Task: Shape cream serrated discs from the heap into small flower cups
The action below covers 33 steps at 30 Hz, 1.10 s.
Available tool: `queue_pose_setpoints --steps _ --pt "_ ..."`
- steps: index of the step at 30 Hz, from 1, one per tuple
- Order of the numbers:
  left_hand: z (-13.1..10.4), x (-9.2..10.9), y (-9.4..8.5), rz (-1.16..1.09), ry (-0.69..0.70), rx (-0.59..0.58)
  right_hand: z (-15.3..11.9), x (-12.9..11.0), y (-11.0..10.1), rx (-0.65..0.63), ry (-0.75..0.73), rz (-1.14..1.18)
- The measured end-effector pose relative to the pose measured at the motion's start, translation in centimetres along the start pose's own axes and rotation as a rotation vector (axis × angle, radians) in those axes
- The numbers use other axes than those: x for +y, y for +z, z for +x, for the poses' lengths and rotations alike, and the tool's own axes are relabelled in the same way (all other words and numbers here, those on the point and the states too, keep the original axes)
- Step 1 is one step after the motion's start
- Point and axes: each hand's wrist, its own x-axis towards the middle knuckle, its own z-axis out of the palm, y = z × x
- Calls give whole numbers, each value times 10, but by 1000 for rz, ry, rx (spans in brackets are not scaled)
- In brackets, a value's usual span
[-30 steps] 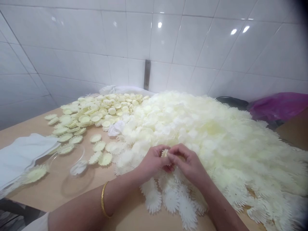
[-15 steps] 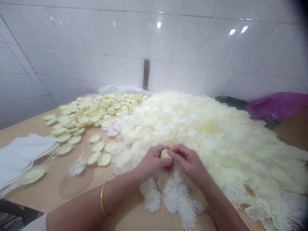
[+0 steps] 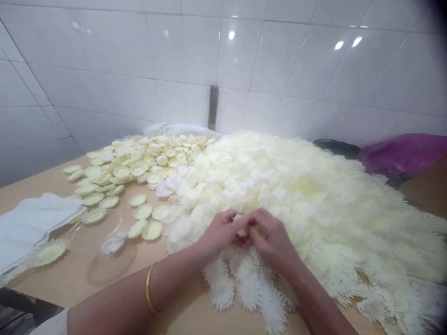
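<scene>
Near the front centre, my left hand [image 3: 221, 232] is closed around a small cream petal piece [image 3: 240, 225], which shows between its thumb and fingers. My right hand [image 3: 268, 232] meets it from the right, fingers pinched together at the same piece; the fingertips are partly hidden. White serrated petal pieces [image 3: 247, 288] lie on the table just below both hands. Behind and to the right rises a large heap of pale petal pieces [image 3: 279, 172]. A gold bangle [image 3: 149, 288] circles my left wrist.
Round yellowish discs [image 3: 120, 172] are piled at the back left of the wooden table [image 3: 167, 321]. White cloth [image 3: 31, 223] lies at the left, beside a clear line coil [image 3: 120, 218]. A purple bag [image 3: 401, 151] is at the right, before the tiled wall [image 3: 157, 51].
My right fingers have shifted and turned slightly around the small piece, with the thumb lower. My left thumb has moved up across it, covering more of it.
</scene>
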Motion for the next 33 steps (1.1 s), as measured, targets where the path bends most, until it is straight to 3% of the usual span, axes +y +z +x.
queue_pose_setpoints --steps 3,6,9,16,22,30,33 --pt "1 0 0 -49 -21 -23 1 1 -3 11 119 115" --pt "3 -2 -1 -68 -60 37 3 2 -7 -40 254 242" --pt "3 -3 -1 -53 -76 62 4 2 -8 -59 291 240" --pt "1 -2 -1 -52 -12 42 2 -4 -8 -76 211 329" --pt "1 -3 -3 -74 0 18 0 -6 -8 -112 138 205" --pt "2 0 -3 -297 -88 -95 1 -1 -5 33 107 160" --pt "1 0 -1 -318 -101 -68 0 -1 -4 89 93 120"
